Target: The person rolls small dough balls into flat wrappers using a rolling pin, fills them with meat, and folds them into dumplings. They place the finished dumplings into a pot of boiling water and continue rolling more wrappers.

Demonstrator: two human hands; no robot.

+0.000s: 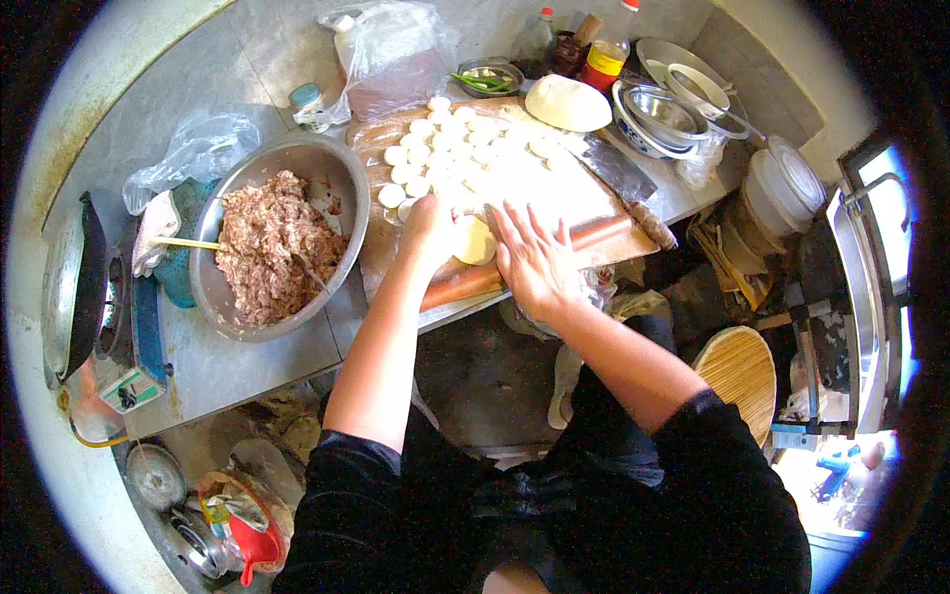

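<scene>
On a floured wooden board [378,256] lies a flattened round of dough [475,240]. My left hand [432,223] is at its left edge with the fingers curled; whether they pinch the dough is hidden. The palm of my right hand [536,260] faces down over a rolling pin [460,288] along the board's front edge, its fingers spread beside the round. Small dough pieces [419,152] cover the board behind my hands, partly lost in glare. A large lump of dough [568,102] rests at the back, and a cleaver [616,167] lies to the right.
Left of the board stands a metal bowl of minced meat [278,245] with chopsticks [185,243] in it. A gas stove [133,349] is at the far left. Stacked bowls [657,119], sauce bottles [608,52] and a dish with green peppers [487,78] line the back.
</scene>
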